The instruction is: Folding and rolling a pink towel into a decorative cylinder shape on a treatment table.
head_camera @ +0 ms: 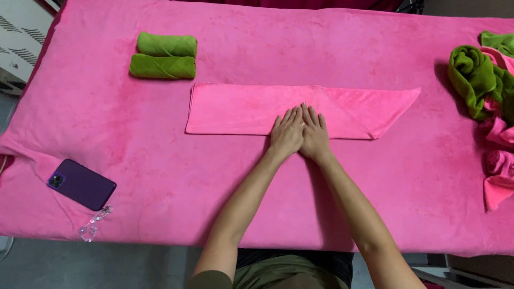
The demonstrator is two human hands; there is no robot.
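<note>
Both hands lie flat, fingers spread, left hand (287, 131) touching right hand (315, 131), pressing the folded pink towel (241, 108) mid-desk (160, 171). Green rolls (163, 56) at ten o'clock, phone (81, 184) at eight.

A spa or massage room, it seems: a padded table under a pink plush cover (160, 160), two rolled green towels (163, 56), heaped pink and green towels (484, 85).

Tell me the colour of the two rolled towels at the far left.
Green; the rolled towels show plainly in the head view, side by side.
</note>
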